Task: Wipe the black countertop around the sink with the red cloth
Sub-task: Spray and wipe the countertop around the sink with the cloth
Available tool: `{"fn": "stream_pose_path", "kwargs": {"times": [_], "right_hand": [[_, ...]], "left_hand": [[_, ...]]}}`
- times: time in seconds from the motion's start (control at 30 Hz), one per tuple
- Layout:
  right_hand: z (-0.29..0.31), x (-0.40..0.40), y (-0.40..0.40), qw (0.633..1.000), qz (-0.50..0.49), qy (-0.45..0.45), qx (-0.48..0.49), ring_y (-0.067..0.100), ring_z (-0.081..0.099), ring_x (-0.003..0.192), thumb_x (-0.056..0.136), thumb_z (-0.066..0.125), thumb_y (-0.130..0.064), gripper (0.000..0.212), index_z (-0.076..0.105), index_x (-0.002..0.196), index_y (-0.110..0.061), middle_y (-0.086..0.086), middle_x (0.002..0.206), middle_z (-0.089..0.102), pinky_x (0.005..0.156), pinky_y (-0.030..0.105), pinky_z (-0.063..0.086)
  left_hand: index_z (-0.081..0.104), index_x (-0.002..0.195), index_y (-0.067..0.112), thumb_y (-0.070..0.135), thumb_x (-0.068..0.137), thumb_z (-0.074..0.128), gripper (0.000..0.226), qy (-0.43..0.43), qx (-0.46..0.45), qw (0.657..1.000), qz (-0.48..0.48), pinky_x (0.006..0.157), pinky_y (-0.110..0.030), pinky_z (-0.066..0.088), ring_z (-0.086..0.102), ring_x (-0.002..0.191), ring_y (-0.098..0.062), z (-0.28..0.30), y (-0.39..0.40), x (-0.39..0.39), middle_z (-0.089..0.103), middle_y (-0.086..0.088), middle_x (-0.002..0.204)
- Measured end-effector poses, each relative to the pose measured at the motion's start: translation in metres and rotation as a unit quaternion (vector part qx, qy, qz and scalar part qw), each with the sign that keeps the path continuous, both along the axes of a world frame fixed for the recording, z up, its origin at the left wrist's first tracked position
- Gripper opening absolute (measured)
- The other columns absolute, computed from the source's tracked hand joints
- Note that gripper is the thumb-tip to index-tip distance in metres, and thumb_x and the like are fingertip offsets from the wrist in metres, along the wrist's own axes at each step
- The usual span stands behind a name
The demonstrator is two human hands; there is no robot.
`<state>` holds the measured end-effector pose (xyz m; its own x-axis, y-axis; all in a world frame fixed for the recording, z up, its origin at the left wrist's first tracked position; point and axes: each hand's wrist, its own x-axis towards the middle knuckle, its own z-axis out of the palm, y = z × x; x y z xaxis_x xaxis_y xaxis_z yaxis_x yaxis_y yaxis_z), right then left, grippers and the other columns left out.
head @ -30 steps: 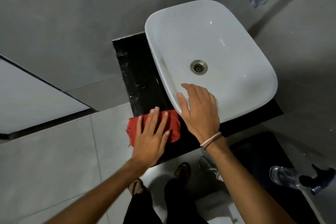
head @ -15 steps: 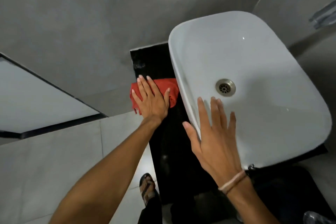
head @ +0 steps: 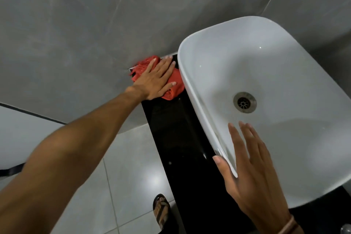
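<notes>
The red cloth [head: 175,84] lies bunched on the far end of the black countertop [head: 178,138], against the grey wall and left of the white sink [head: 275,74]. My left hand [head: 154,79] presses flat on the cloth, fingers spread, pointing toward the wall corner. My right hand [head: 252,173] rests on the sink's near left rim, thumb outside the rim and fingers inside the bowl. The narrow strip of countertop between the two hands is glossy and bare.
A metal drain [head: 244,102] sits in the sink bowl. Grey tiled wall [head: 95,34] rises behind the counter. Pale floor tiles [head: 129,167] lie left of the counter, with a sandalled foot [head: 161,209] below.
My left hand has slid the red cloth along the counter from the near end to the far end by the wall. My right hand stayed on the sink rim.
</notes>
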<state>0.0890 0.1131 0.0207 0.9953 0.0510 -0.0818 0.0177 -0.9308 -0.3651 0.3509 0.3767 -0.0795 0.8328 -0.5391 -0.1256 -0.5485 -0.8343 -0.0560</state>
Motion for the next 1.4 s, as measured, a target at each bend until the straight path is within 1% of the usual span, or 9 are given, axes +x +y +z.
{"fn": "stream_pose_path", "kwargs": {"times": [0.1, 0.23, 0.33, 0.43, 0.57, 0.87, 1.1, 1.27, 1.4], "right_hand": [[0.002, -0.005, 0.007, 1.000, -0.016, -0.023, 0.001, 0.029, 0.038, 0.151, 0.098, 0.025, -0.070, 0.075, 0.033, 0.156, -0.023, 0.010, 0.160, 0.041, 0.113, 0.050, 0.048], [0.004, 0.000, 0.004, 0.998, -0.029, -0.057, -0.010, 0.034, 0.045, 0.144, 0.097, 0.033, -0.067, 0.073, 0.039, 0.152, -0.018, 0.013, 0.154, 0.047, 0.108, 0.053, 0.052], [0.003, 0.007, 0.006, 0.996, -0.043, -0.079, -0.016, 0.037, 0.050, 0.140, 0.100, 0.033, -0.064, 0.074, 0.045, 0.149, -0.010, 0.019, 0.149, 0.051, 0.106, 0.055, 0.053], [0.001, 0.004, 0.005, 0.995, -0.047, -0.088, -0.014, 0.037, 0.051, 0.138, 0.099, 0.040, -0.061, 0.074, 0.047, 0.148, -0.005, 0.020, 0.146, 0.053, 0.105, 0.055, 0.054], [0.001, -0.005, 0.000, 0.995, -0.044, -0.092, -0.017, 0.036, 0.050, 0.139, 0.096, 0.050, -0.057, 0.074, 0.046, 0.149, -0.006, 0.019, 0.147, 0.053, 0.105, 0.055, 0.053], [-0.010, 0.012, 0.016, 0.996, -0.037, -0.062, -0.046, 0.037, 0.044, 0.144, 0.096, 0.041, -0.067, 0.080, 0.040, 0.153, -0.010, 0.021, 0.153, 0.047, 0.112, 0.054, 0.047], [-0.010, -0.003, 0.021, 0.998, -0.026, -0.050, -0.034, 0.036, 0.046, 0.142, 0.092, 0.044, -0.072, 0.085, 0.039, 0.153, -0.013, 0.017, 0.151, 0.047, 0.110, 0.053, 0.049], [-0.004, -0.005, 0.021, 0.999, -0.009, -0.028, -0.025, 0.033, 0.043, 0.146, 0.090, 0.038, -0.078, 0.090, 0.037, 0.155, -0.016, 0.015, 0.154, 0.046, 0.110, 0.052, 0.050], [-0.002, -0.012, 0.019, 0.999, 0.003, -0.018, -0.026, 0.031, 0.040, 0.148, 0.089, 0.035, -0.080, 0.090, 0.035, 0.156, -0.019, 0.012, 0.157, 0.044, 0.114, 0.049, 0.048]], "left_hand": [[0.020, 0.158, 0.005, 0.041, 0.103, 0.033, 0.067, -0.087, -0.062, 0.991, 0.075, 0.126, -0.056, 0.013, 0.019, 0.155, -0.034, 0.004, -0.019, -0.028, 0.022, -0.020, 0.166], [0.008, 0.158, -0.002, 0.049, 0.103, 0.024, 0.077, 0.060, -0.161, 0.908, 0.383, 0.128, -0.053, 0.001, 0.001, 0.157, -0.038, 0.013, -0.060, -0.036, 0.005, -0.026, 0.167], [0.003, 0.157, -0.004, 0.044, 0.104, 0.022, 0.074, 0.025, -0.132, 0.943, 0.306, 0.128, -0.051, -0.001, -0.003, 0.156, -0.039, 0.009, -0.064, -0.015, -0.001, -0.028, 0.166], [0.009, 0.158, 0.000, 0.042, 0.104, 0.022, 0.070, 0.024, -0.096, 0.993, 0.060, 0.129, -0.049, 0.004, 0.002, 0.157, -0.035, 0.000, -0.040, 0.004, 0.006, -0.024, 0.168], [0.009, 0.160, 0.008, 0.050, 0.103, 0.018, 0.072, 0.041, -0.038, 0.994, -0.091, 0.129, -0.049, 0.006, 0.002, 0.158, -0.030, -0.001, -0.021, 0.022, 0.005, -0.017, 0.170], [0.016, 0.160, 0.009, 0.060, 0.098, 0.032, 0.082, -0.002, -0.176, 0.971, 0.164, 0.129, -0.048, 0.007, 0.011, 0.157, -0.032, -0.026, 0.027, -0.014, 0.013, -0.018, 0.168], [0.009, 0.160, 0.010, 0.044, 0.102, 0.046, 0.077, 0.061, -0.361, 0.865, 0.342, 0.129, -0.044, 0.004, -0.006, 0.158, -0.031, -0.040, -0.006, -0.148, -0.005, -0.015, 0.170], [0.014, 0.160, 0.010, 0.048, 0.102, 0.036, 0.073, 0.024, -0.265, 0.927, 0.264, 0.128, -0.042, 0.005, -0.003, 0.158, -0.030, -0.031, -0.032, -0.233, 0.005, -0.013, 0.170], [0.016, 0.159, 0.005, 0.044, 0.100, 0.032, 0.072, 0.021, -0.191, 0.941, 0.278, 0.128, -0.049, 0.006, 0.004, 0.157, -0.035, -0.020, -0.031, -0.199, 0.010, -0.020, 0.168]]}}
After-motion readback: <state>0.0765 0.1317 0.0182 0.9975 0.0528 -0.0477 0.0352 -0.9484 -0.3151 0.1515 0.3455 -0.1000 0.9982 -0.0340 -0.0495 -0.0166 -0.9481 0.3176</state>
